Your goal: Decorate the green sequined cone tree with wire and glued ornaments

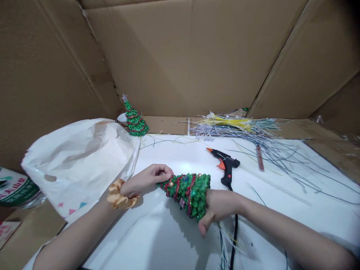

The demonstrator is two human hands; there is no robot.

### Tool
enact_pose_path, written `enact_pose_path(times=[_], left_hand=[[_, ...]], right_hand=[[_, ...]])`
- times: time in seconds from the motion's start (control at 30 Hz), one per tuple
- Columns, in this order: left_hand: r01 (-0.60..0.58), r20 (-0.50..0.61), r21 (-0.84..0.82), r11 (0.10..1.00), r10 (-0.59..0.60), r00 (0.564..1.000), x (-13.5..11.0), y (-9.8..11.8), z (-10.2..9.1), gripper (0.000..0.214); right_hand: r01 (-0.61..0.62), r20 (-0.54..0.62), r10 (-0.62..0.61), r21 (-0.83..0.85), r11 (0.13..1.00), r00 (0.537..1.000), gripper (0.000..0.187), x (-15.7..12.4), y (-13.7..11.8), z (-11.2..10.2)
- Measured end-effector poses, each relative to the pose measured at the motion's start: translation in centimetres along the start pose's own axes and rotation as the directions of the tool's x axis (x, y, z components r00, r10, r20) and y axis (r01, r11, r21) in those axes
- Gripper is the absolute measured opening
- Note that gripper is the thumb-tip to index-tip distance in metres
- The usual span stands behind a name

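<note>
Now my left hand [149, 180] pinches a sequinned Christmas tree [188, 192] by its tip; my right hand [217, 210] clamps the base; squeezing might shed sequins.

Back wall: brown cardboard [197, 56], creased, with upright seams.
Left wall: cardboard panel [42, 75], slanting in to the corner.
Right wall: cardboard flaps [309, 67], folded at angles.
Table: white top [157, 232], reaching to the walls.
Light: soft glare [182, 167] mid-table; top right corner dark.

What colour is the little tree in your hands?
The tree is sparkly green with red garland stripes and gold balls; head view shows it best.
</note>
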State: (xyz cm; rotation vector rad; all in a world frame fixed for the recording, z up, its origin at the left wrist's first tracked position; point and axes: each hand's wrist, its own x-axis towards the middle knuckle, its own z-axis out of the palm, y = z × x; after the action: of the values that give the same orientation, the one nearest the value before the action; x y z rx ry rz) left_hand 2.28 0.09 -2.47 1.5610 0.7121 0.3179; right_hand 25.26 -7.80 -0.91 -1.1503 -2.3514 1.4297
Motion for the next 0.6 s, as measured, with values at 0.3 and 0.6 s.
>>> enact_pose_path(times=[0.3, 0.6], left_hand=[[-0.036, -0.013, 0.009, 0.999, 0.036, 0.999, -0.2, 0.2, 0.5, 0.027], [0.036, -0.025, 0.211, 0.977, -0.031, 0.999, -1.1, 0.6, 0.1, 0.027]], right_hand=[[-0.041, 0.061, 0.031, 0.176, 0.984, 0.998, 0.096, -0.1, 0.1, -0.2], [0.033, 0.046, -0.044, 0.229, 0.973, 0.998, 0.087, 0.2, 0.3, -0.2]])
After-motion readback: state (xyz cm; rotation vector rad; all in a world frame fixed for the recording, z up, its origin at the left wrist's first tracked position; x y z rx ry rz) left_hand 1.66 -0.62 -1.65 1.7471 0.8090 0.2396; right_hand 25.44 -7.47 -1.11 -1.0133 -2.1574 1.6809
